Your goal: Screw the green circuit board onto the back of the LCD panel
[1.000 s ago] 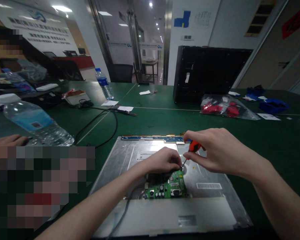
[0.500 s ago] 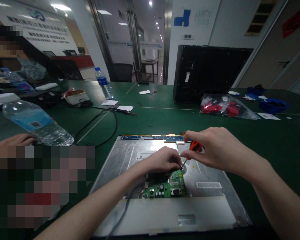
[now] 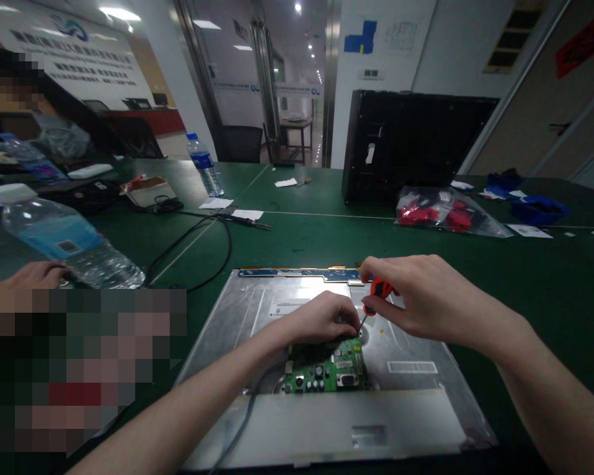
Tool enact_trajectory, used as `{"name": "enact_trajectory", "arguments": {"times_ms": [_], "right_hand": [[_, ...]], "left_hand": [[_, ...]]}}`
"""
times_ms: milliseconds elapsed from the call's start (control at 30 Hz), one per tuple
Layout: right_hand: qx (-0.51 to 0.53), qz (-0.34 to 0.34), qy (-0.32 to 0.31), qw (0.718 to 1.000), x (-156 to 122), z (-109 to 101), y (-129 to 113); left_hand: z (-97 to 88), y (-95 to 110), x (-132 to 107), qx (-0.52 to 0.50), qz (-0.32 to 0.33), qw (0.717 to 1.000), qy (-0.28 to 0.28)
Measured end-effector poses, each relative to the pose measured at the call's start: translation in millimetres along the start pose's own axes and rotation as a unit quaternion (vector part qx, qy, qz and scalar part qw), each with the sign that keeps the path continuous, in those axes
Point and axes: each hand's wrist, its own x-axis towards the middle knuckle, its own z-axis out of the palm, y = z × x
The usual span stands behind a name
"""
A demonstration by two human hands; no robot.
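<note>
I am watching the right hand (image 3: pixel 426 297) pinching a red-handled screwdriver (image 3: pixel 377 290) between thumb and fingertips, the fingers closed around the handle. The tool's long axis is slanting: the handle is sitting up and away to the right, and the thin shaft is running down and to the left, toward me. Its tip is pointing at the far right corner of the green circuit board (image 3: pixel 334 373) and seems to be touching it there.

The left hand (image 3: pixel 319 318) is lying just beside that tip, its fingers curled tight and pressing down on the board's far edge; what lies under them I cannot tell. The board is resting on the grey metal panel (image 3: pixel 416 343), which is lying flat on the green table (image 3: pixel 327 241).

A water bottle (image 3: pixel 64 244) is lying on its side well off to the left, with another person's hand (image 3: pixel 34 274) touching it. A bag of red parts (image 3: pixel 445 214) is sitting beyond the panel to the right.
</note>
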Motion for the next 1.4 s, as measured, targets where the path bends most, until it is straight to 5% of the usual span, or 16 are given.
{"name": "enact_trajectory", "arguments": {"times_ms": [400, 600, 800, 1000, 1200, 1400], "right_hand": [[-0.046, 0.025, 0.005, 0.999, 3.0, 1.6, -1.3], [0.036, -0.017, -0.004, 0.999, -1.8, -1.1, 0.3], [-0.044, 0.023, 0.009, 0.999, 1.8, 0.7, -0.8], [0.031, -0.020, -0.005, 0.999, 0.1, -2.5, 0.0], [-0.050, 0.016, 0.015, 0.999, 3.3, 2.0, -0.3], [0.047, -0.016, -0.011, 0.999, 0.3, -3.8, 0.5]], "left_hand": [[-0.9, 3.9, -0.6, -0.008, -0.021, 1.000, -0.001], [-1.6, 5.3, -0.4, 0.002, -0.024, 1.000, 0.002], [-1.5, 6.0, -1.2, -0.004, -0.028, 1.000, 0.006], [-2.3, 6.7, -0.6, 0.000, -0.025, 1.000, 0.003], [-0.7, 4.7, -1.1, -0.014, -0.028, 0.999, 0.007], [-2.0, 4.4, -0.5, -0.004, -0.020, 1.000, 0.004]]}}
